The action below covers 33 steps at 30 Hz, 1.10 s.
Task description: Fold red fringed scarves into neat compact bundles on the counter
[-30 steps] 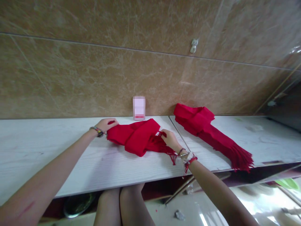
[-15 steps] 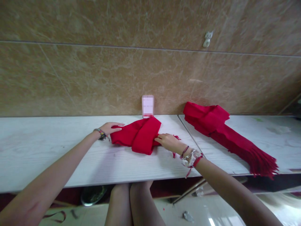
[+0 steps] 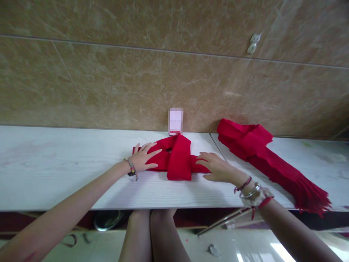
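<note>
A red scarf [image 3: 179, 160] lies in front of me, looped and crossed over itself, with a strip running out to the right. My left hand [image 3: 143, 157] rests on the left end of its loop, fingers spread flat. Over the strip on the right is my right hand [image 3: 215, 167], its fingers apart and stretched across the cloth; it covers the scarf's right end. Whether the right palm presses on the cloth I cannot tell. Both wrists carry bracelets.
Another red scarf [image 3: 251, 145], folded over and fringed at its end, lies to the right past a seam in the white tabletop [image 3: 68, 167]. A pale blurred phone-like object [image 3: 176, 121] leans on the marbled wall [image 3: 122, 83]. A small white cat-shaped piece [image 3: 254, 43] is on the wall.
My left hand has moved right onto the loop and spread its fingers. The right hand has released the strip and shifted right along it. The strip now lies extended to the right.
</note>
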### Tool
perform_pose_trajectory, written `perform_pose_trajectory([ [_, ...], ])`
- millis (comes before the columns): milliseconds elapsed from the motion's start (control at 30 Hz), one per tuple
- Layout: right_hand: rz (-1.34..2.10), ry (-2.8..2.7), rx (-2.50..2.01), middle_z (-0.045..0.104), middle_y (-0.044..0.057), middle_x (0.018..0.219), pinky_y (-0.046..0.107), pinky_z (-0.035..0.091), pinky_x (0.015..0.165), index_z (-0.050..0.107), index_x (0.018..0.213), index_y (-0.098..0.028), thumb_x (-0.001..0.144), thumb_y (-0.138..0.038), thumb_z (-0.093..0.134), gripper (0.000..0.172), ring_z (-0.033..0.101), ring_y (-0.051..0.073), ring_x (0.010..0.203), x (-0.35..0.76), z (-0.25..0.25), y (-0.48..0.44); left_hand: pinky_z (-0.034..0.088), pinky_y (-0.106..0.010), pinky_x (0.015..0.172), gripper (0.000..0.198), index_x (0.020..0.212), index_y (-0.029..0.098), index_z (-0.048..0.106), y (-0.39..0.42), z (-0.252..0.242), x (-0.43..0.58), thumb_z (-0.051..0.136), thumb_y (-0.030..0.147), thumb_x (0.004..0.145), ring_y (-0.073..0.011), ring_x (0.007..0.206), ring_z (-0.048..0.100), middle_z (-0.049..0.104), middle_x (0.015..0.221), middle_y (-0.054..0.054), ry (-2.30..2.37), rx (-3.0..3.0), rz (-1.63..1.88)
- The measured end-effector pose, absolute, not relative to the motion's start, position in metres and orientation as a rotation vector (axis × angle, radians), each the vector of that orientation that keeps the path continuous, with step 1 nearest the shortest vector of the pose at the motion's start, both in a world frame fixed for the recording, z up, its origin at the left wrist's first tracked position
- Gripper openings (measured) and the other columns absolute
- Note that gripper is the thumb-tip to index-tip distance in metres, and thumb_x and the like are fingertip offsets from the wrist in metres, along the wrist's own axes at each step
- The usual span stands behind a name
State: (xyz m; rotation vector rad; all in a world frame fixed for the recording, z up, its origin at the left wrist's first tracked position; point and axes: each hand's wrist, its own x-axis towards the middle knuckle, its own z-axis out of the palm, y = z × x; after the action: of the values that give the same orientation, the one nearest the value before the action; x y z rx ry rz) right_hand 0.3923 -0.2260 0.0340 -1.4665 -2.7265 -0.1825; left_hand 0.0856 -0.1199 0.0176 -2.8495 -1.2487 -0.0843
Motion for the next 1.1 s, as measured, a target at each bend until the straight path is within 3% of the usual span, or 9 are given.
perform_pose_trajectory([
  [167, -0.33, -2.79, -1.52, 0.063, 0.011, 0.088, 0.034, 0.041, 0.077, 0.059, 0.089, -0.012, 0.08, -0.008, 0.045, 0.017, 0.058, 0.021, 0.082, 0.368, 0.008, -0.209, 0.029, -0.049, 0.096, 0.057, 0.131, 0.027, 0.039, -0.169, 0.007, 0.138, 0.053, 0.045, 0.079, -0.0285, 0.117, 0.04, 0.045, 0.127, -0.012, -1.245, -3.004, -0.281],
  [267, -0.436, -2.758, -1.492, 0.064, 0.008, 0.081, 0.031, 0.043, 0.069, 0.058, 0.085, -0.013, 0.082, -0.008, 0.043, 0.017, 0.059, 0.019, 0.072, 0.367, 0.005, -0.203, 0.04, -0.037, 0.089, 0.049, 0.127, 0.02, 0.045, -0.183, 0.004, 0.164, 0.054, 0.033, 0.081, -0.0238, 0.102, 0.053, 0.058, 0.109, -0.011, -1.526, -2.996, -0.464],
  [400, -0.59, -2.628, -1.418, 0.064, 0.008, 0.082, 0.03, 0.043, 0.069, 0.059, 0.088, -0.013, 0.082, -0.006, 0.042, 0.019, 0.059, 0.018, 0.073, 0.377, 0.027, -0.21, 0.039, -0.029, 0.091, 0.038, 0.116, 0.018, 0.055, -0.17, 0.015, 0.162, 0.056, 0.015, 0.078, -0.0194, 0.101, 0.055, 0.061, 0.107, -0.007, -1.768, -3.02, -0.599],
  [533, -0.707, -2.445, -1.414, 0.065, 0.009, 0.085, 0.031, 0.043, 0.072, 0.062, 0.088, -0.015, 0.079, -0.004, 0.039, 0.027, 0.059, 0.019, 0.077, 0.398, 0.047, -0.233, 0.04, -0.03, 0.09, 0.042, 0.119, 0.019, 0.055, -0.151, 0.03, 0.133, 0.055, 0.012, 0.077, -0.0195, 0.098, 0.055, 0.06, 0.1, -0.007, -1.772, -2.945, -0.424],
  [633, -0.519, -2.674, -1.408, 0.065, 0.008, 0.085, 0.032, 0.044, 0.072, 0.063, 0.088, -0.017, 0.074, 0.001, 0.04, 0.032, 0.06, 0.018, 0.074, 0.412, 0.04, -0.251, 0.04, -0.032, 0.09, 0.037, 0.116, 0.023, 0.058, -0.154, 0.032, 0.119, 0.054, 0.021, 0.079, -0.0202, 0.1, 0.053, 0.055, 0.105, -0.008, -1.732, -2.907, -0.213],
  [733, -0.219, -2.833, -1.464, 0.066, 0.007, 0.09, 0.033, 0.044, 0.078, 0.063, 0.094, -0.018, 0.069, 0.003, 0.043, 0.038, 0.06, 0.018, 0.082, 0.415, 0.028, -0.263, 0.037, -0.046, 0.091, 0.039, 0.12, 0.03, 0.053, -0.166, 0.025, 0.119, 0.05, 0.035, 0.082, -0.0295, 0.115, 0.042, 0.041, 0.127, -0.009, -1.827, -2.738, -0.105],
  [900, 0.19, -2.693, -1.451, 0.055, 0.01, 0.121, 0.038, 0.039, 0.093, 0.054, 0.116, -0.02, 0.072, -0.018, 0.056, 0.044, 0.05, 0.022, 0.11, 0.398, 0.032, -0.256, 0.032, -0.056, 0.092, 0.044, 0.125, 0.032, 0.046, -0.171, 0.011, 0.123, 0.048, 0.036, 0.082, -0.035, 0.128, 0.021, 0.03, 0.139, -0.009, -1.861, -2.751, -0.059],
  [1000, 0.357, -2.467, -1.433, 0.057, 0.01, 0.118, 0.035, 0.039, 0.094, 0.055, 0.115, -0.018, 0.08, -0.027, 0.05, 0.037, 0.052, 0.02, 0.107, 0.381, 0.037, -0.222, 0.033, -0.049, 0.096, 0.041, 0.12, 0.029, 0.052, -0.159, 0.01, 0.119, 0.052, 0.032, 0.079, -0.0326, 0.127, 0.026, 0.029, 0.14, -0.008, -1.913, -2.755, -0.378],
  [1100, 0.398, -2.026, -1.672, 0.058, 0.013, 0.115, 0.036, 0.036, 0.095, 0.056, 0.111, -0.015, 0.077, -0.023, 0.053, 0.035, 0.052, 0.022, 0.108, 0.365, 0.031, -0.167, 0.035, -0.043, 0.097, 0.049, 0.12, 0.019, 0.051, -0.137, 0.015, 0.11, 0.062, 0.026, 0.072, -0.032, 0.122, 0.036, 0.036, 0.135, -0.014, -2.346, -2.476, -0.94],
])
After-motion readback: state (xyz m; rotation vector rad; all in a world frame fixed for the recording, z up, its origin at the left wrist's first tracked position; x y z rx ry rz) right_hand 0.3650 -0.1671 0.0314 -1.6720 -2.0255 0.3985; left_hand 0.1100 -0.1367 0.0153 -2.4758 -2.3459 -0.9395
